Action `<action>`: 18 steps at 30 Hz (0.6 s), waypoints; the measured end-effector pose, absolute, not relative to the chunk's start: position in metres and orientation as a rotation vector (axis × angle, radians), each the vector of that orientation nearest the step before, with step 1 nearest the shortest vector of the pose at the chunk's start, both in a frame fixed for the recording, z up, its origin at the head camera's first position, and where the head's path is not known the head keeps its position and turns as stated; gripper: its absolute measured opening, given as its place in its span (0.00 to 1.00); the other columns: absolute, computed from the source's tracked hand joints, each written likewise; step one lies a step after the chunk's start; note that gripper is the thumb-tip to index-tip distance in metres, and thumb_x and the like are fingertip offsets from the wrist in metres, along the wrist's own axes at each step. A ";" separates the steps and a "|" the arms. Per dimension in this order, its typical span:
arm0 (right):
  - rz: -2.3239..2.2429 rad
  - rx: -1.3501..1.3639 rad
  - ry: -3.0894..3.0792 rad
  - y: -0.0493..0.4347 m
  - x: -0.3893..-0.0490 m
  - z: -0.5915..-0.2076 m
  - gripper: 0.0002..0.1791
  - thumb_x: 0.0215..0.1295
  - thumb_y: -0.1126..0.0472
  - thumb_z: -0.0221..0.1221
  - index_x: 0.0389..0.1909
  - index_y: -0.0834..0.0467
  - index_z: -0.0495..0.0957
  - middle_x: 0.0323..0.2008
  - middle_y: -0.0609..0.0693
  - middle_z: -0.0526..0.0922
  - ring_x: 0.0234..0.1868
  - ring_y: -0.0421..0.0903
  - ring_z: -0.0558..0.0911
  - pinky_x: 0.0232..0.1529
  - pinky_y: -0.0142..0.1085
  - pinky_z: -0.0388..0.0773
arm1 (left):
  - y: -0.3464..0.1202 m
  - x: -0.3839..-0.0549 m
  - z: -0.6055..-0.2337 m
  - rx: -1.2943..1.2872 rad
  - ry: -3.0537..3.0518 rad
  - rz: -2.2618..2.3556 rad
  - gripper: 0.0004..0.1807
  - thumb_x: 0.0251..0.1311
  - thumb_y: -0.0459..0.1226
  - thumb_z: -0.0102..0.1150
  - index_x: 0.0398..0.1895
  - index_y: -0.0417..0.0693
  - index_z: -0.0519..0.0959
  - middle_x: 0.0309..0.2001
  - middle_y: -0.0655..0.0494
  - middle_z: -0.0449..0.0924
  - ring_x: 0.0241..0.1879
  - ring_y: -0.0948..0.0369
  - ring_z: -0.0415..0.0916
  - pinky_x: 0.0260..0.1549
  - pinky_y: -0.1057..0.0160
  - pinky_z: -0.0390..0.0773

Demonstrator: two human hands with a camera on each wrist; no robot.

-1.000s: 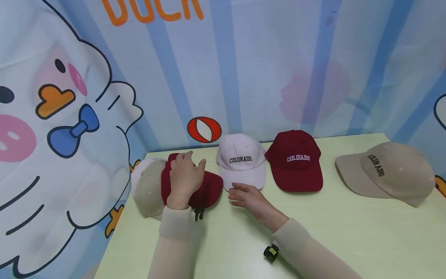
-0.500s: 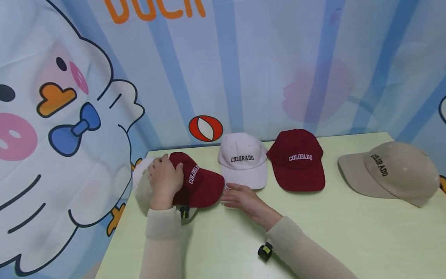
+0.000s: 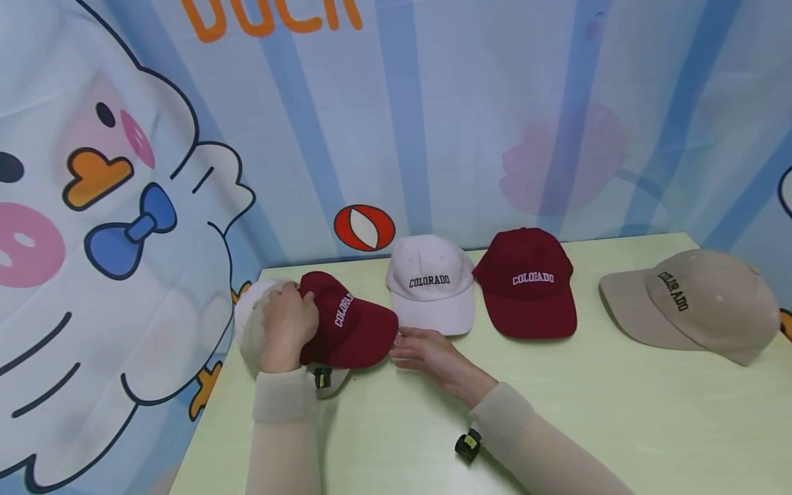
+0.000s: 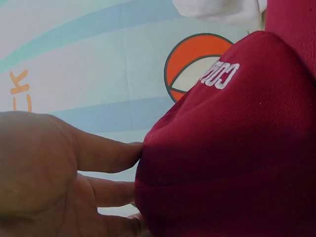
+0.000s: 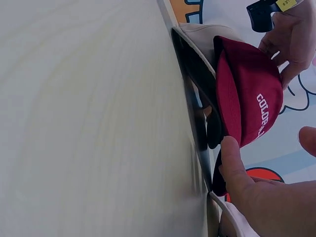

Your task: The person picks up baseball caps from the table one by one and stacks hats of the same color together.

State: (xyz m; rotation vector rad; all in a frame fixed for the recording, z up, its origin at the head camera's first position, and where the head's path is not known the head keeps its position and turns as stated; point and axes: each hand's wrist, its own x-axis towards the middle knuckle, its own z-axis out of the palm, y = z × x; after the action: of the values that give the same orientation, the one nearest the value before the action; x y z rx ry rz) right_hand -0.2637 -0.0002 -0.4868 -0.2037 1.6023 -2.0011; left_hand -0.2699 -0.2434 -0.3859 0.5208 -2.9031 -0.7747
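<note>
A dark red baseball cap [image 3: 355, 330] lettered COLORADO sits at the left, overlapping a beige cap [image 3: 252, 347], with a white cap [image 3: 249, 301] behind. My left hand [image 3: 287, 323] grips the back of the red cap's crown; in the left wrist view the thumb [image 4: 116, 155] meets the cloth and the fingertips pass behind its edge. At the tip of the red brim is my right hand [image 3: 436, 361]. Its fingers are extended, and in the right wrist view the index finger [image 5: 232, 158] touches the brim while the thumb [image 5: 308, 140] stands apart.
Along the back of the pale table [image 3: 557, 412] lie a white cap [image 3: 430, 282], another dark red cap [image 3: 526, 285] and, at far right, a beige cap [image 3: 711, 302] with its brim to the left. A cartoon-printed cloth [image 3: 458, 124] hangs behind the table.
My left hand has moved left from over the red cap to the back of its crown, baring the lettering. My right hand has come left to the brim's tip.
</note>
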 end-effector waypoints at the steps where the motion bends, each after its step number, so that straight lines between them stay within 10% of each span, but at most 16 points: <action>1: -1.999 -0.204 1.602 0.000 -0.264 -0.487 0.34 0.77 0.62 0.50 0.77 0.75 0.53 0.70 0.71 0.71 0.69 0.63 0.76 0.70 0.49 0.74 | -0.244 -0.270 -0.386 0.503 -2.899 -0.797 0.29 0.79 0.41 0.41 0.73 0.28 0.62 0.67 0.25 0.64 0.68 0.31 0.62 0.68 0.32 0.62; 18: -1.993 -0.253 1.605 0.002 -0.258 -0.485 0.33 0.77 0.62 0.50 0.76 0.74 0.55 0.70 0.70 0.71 0.68 0.64 0.76 0.69 0.50 0.75 | -0.241 -0.266 -0.375 0.318 -2.843 -1.126 0.31 0.79 0.39 0.43 0.79 0.33 0.58 0.73 0.30 0.63 0.73 0.39 0.61 0.73 0.38 0.63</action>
State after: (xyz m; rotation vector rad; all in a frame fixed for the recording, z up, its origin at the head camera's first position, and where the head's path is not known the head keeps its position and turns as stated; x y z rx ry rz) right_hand -0.2583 0.0023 -0.4845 -0.2532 1.6051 -1.9930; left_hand -0.2663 -0.2414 -0.3754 0.3185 -2.8433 -1.1264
